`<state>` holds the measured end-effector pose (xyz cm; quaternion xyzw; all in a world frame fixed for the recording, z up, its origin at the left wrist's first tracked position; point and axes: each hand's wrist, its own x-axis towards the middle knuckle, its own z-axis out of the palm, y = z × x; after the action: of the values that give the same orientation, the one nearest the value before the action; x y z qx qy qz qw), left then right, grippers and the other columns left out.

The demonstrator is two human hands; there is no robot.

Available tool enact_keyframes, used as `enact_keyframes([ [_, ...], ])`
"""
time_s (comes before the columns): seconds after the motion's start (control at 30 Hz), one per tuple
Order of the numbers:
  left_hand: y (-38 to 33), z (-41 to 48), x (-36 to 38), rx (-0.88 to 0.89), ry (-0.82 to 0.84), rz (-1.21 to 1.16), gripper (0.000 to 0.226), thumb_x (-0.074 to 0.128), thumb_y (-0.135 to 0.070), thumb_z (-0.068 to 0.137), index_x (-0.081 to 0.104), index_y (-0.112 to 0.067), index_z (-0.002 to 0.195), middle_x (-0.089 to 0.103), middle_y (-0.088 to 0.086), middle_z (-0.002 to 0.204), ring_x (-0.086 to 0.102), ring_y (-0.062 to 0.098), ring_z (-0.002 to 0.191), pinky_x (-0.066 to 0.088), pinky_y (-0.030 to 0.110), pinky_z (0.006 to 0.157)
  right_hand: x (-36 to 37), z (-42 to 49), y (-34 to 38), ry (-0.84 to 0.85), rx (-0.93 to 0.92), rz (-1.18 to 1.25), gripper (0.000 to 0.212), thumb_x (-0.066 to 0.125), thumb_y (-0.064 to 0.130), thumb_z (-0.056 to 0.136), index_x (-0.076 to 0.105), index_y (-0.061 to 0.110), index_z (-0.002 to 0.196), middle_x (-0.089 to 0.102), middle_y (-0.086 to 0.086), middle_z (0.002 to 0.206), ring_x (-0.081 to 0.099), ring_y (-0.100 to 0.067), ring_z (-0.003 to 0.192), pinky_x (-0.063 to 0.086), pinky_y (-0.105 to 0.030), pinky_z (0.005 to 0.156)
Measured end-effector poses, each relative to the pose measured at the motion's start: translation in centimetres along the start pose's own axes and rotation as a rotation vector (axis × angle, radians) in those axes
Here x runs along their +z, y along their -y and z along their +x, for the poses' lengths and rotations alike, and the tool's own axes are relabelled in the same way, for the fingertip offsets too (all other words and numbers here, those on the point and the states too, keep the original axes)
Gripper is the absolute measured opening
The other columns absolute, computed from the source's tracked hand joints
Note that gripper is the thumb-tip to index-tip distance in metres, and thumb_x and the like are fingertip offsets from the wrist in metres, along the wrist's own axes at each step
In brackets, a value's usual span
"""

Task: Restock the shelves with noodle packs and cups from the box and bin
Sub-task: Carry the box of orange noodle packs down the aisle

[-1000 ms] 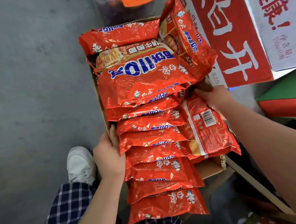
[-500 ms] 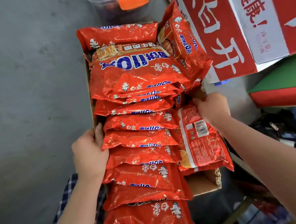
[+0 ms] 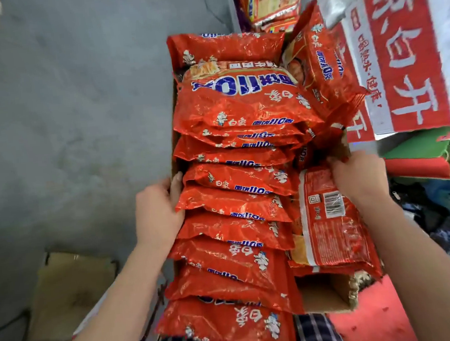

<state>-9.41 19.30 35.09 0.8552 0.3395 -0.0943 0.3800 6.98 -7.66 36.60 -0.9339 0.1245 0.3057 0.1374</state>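
**Box of red noodle packs held at both sides**

Cardboard box (image 3: pixel 326 294) carried in front of the body, over a grey concrete floor (image 3: pixel 62 117), crammed with red foil noodle packs (image 3: pixel 237 194). Packs overlapped like shingles in one long row from near edge to far edge, most printed with white Chinese characters, a small white elephant mascot and blue-and-white lettering including "110", all seen upside down. One pack with barcode (image 3: pixel 333 226) lying back-side up along the right of the row, white panel, QR mark and fine print showing, text too small to read. Another pack (image 3: pixel 321 67) standing tilted at the far right corner, front picture partly visible.

Left hand (image 3: pixel 158 212) clamped on the left wall of the box, fingers curled round its edge, thumb tip against the packs. Right hand (image 3: pixel 359 176) gripping the right rim beside the barcode pack, fingers curled over and partly hidden among the foil.

To the right, red and white carton (image 3: pixel 404 51) with large white Chinese characters, just beside the box. Beyond the far end, more snack packets (image 3: pixel 268 1) in yellow and purple wrappers, writing blurred. Flattened brown cardboard (image 3: pixel 73 289) on the floor at lower left. Dark plaid fabric (image 3: pixel 314 335) below the box.
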Motion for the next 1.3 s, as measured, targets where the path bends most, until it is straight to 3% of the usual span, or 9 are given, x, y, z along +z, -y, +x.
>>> enact_keyframes([
  [0.13,-2.6,-2.6,-12.9,0.018,-0.068,-0.038,0.052,0.037,-0.050,0.096,0.050,-0.015,0.060,0.050,0.001,0.047,0.058,0.028,0.052,0.034,0.041,0.048,-5.9,-8.4,8.2,-0.060,-0.115,0.017,0.034,0.057,0.021,0.095,0.066,-0.012,0.090,0.064,-0.034,0.095,0.058,-0.047,0.091,0.037,-0.039,0.069],
  [0.4,-4.7,-5.2,-34.0,0.014,-0.282,-0.055,0.054,0.045,-0.040,0.103,0.059,-0.004,0.065,0.061,0.008,0.055,0.060,0.023,0.055,0.043,0.045,0.057,-13.4,-19.3,25.5,-0.140,-0.338,0.044,0.034,0.060,0.021,0.094,0.067,-0.011,0.101,0.063,-0.038,0.105,0.059,-0.050,0.102,0.044,-0.045,0.079],
  [0.53,-4.1,-3.7,-40.8,-0.007,-0.390,-0.037,0.058,0.039,-0.053,0.096,0.061,-0.009,0.065,0.060,-0.002,0.054,0.052,0.001,0.052,0.041,0.026,0.054,-14.5,-21.0,33.8,-0.132,-0.424,0.022,0.035,0.060,0.023,0.094,0.067,-0.010,0.106,0.063,-0.036,0.110,0.059,-0.048,0.105,0.045,-0.045,0.083],
  [0.73,-2.6,2.1,-47.6,-0.099,-0.480,-0.082,0.062,0.037,-0.058,0.092,0.063,-0.010,0.064,0.064,0.000,0.055,0.061,0.011,0.057,0.047,0.037,0.058,-15.0,-19.2,46.0,-0.079,-0.473,0.004,0.035,0.062,0.026,0.092,0.069,-0.008,0.093,0.067,-0.032,0.098,0.064,-0.044,0.096,0.044,-0.037,0.072],
  [0.87,-2.7,8.7,-51.4,-0.154,-0.492,-0.104,0.051,0.047,-0.046,0.100,0.067,-0.009,0.069,0.066,0.001,0.059,0.062,0.009,0.061,0.052,0.041,0.066,-15.8,-16.6,54.8,-0.032,-0.530,-0.039,0.034,0.060,0.026,0.094,0.070,-0.007,0.094,0.069,-0.029,0.099,0.065,-0.041,0.097,0.048,-0.039,0.079],
  [1.0,-3.9,16.2,-56.4,-0.130,-0.460,-0.077,0.056,0.046,-0.051,0.098,0.067,-0.007,0.070,0.065,0.000,0.061,0.059,0.008,0.059,0.048,0.037,0.063,-17.7,-13.3,62.2,-0.025,-0.530,-0.036,0.034,0.057,0.024,0.095,0.069,-0.008,0.098,0.068,-0.028,0.103,0.064,-0.040,0.100,0.048,-0.039,0.082],
  [1.13,-6.3,24.8,-59.7,-0.089,-0.427,-0.036,0.073,0.033,-0.063,0.085,0.070,-0.002,0.071,0.067,0.004,0.061,0.056,0.007,0.055,0.041,0.024,0.055,-20.2,-8.8,68.8,-0.031,-0.480,0.002,0.031,0.057,0.019,0.093,0.068,-0.010,0.095,0.068,-0.029,0.101,0.063,-0.040,0.098,0.044,-0.036,0.074],
  [1.23,-7.7,32.6,-61.6,-0.053,-0.413,-0.035,0.078,0.028,-0.070,0.083,0.069,-0.006,0.065,0.067,0.001,0.060,0.061,0.014,0.057,0.049,0.036,0.060,-21.7,-4.4,73.8,-0.051,-0.444,0.027,0.027,0.055,0.015,0.091,0.067,-0.009,0.088,0.067,-0.029,0.096,0.063,-0.041,0.093,0.038,-0.033,0.067],
  [1.3,-8.5,38.3,-62.9,-0.037,-0.395,-0.029,0.067,0.039,-0.063,0.093,0.070,-0.010,0.067,0.067,-0.002,0.063,0.063,0.014,0.060,0.052,0.040,0.064,-22.6,-1.2,77.8,-0.061,-0.440,0.026,0.024,0.056,0.014,0.090,0.065,-0.005,0.080,0.067,-0.029,0.095,0.063,-0.041,0.091,0.038,-0.032,0.066],
])
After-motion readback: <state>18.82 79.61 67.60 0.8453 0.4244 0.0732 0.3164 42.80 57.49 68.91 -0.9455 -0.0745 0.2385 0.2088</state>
